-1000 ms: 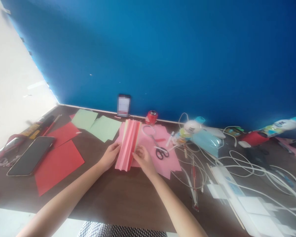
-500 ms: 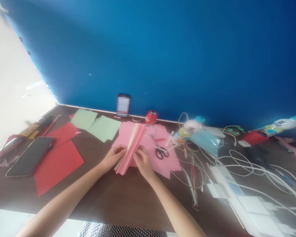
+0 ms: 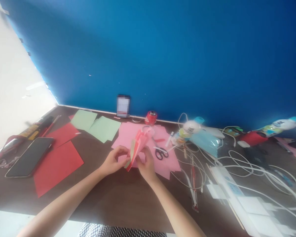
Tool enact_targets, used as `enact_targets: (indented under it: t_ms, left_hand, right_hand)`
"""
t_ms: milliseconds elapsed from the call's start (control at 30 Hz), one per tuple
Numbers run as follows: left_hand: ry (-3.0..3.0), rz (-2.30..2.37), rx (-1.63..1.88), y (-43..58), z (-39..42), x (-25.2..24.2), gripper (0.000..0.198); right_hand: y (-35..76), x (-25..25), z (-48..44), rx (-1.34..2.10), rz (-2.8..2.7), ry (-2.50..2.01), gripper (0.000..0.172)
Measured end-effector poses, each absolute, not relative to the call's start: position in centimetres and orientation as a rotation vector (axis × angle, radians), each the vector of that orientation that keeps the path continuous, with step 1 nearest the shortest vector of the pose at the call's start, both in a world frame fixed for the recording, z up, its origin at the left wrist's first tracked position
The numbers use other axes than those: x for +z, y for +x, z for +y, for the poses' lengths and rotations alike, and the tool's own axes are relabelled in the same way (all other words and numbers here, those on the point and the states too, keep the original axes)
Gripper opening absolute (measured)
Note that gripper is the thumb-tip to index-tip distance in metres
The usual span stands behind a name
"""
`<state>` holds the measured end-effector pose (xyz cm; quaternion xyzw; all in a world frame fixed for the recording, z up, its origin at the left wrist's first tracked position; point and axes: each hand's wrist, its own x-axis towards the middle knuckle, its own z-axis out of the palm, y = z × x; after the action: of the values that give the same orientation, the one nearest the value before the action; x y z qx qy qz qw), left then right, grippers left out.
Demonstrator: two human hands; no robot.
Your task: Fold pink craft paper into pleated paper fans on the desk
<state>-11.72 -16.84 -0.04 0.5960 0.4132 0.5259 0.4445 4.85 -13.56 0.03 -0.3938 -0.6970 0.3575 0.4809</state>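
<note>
Between my hands, near the middle of the desk, is a folded pink-and-cream paper (image 3: 140, 142), tilted and partly blurred. My left hand (image 3: 115, 160) pinches its lower left side with thumb and fingers. On the other side, my right hand (image 3: 146, 164) grips the paper's lower right edge, its fingertips partly hidden behind it. Pink paper sheets (image 3: 164, 166) lie spread under and behind the hands. Scissors with dark handles (image 3: 161, 153) rest on those sheets, just right of my right hand.
Red sheets (image 3: 58, 168), green sheets (image 3: 105, 128) and a phone (image 3: 31, 157) lie to the left. At the back stands a red round container (image 3: 151, 118). Glue bottles (image 3: 188, 129), a blue packet (image 3: 205, 141), tangled white cables (image 3: 249, 169) and a power strip (image 3: 220, 176) crowd the right.
The folded paper has turned in my hands, its upper end now pointing farther up and right. My right hand has shifted slightly right; the things on the desk stay put.
</note>
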Motion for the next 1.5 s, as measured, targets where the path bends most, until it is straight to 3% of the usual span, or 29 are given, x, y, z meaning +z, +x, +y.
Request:
enact_targets:
  t_ms: [133, 400, 633, 767, 867, 1200, 1400, 1500]
  left_hand:
    - [1.644, 1.049, 1.289, -11.5, -17.3, -0.1, 0.032]
    - [1.984, 1.101, 1.304, -11.3, -17.4, 0.2, 0.029]
    - [2.014, 1.190, 1.356, -10.3, -18.0, -0.2, 0.024]
    - [1.881, 1.242, 1.373, -9.7, -18.4, -1.1, 0.009]
    - [1.733, 1.313, 1.375, -9.8, -18.3, -1.4, 0.014]
    - [1.485, 1.228, 1.448, -10.2, -18.1, -1.1, 0.011]
    - [1.485, 1.294, 1.453, -10.4, -18.0, -1.0, 0.010]
    - [1.527, 1.324, 1.447, -10.6, -17.9, -0.9, 0.010]
  right_hand:
    - [5.2, -0.1, -13.5, 0.868, -1.720, -0.925, 0.023]
    - [5.3, -0.1, -13.7, 0.704, -1.790, -0.865, 0.027]
    - [5.1, -0.4, -13.9, 0.240, -1.854, -0.784, 0.020]
    - [5.0, -0.5, -14.2, 0.019, -1.913, -0.728, 0.016]
    - [5.0, -0.2, -14.3, -0.065, -1.927, -0.694, 0.018]
    - [5.1, -0.5, -14.2, 0.057, -1.878, -0.683, 0.033]
    - [5.1, 0.0, -14.5, 0.072, -1.922, -0.628, 0.025]
    - [5.1, -0.1, -14.6, 0.082, -1.921, -0.593, 0.030]
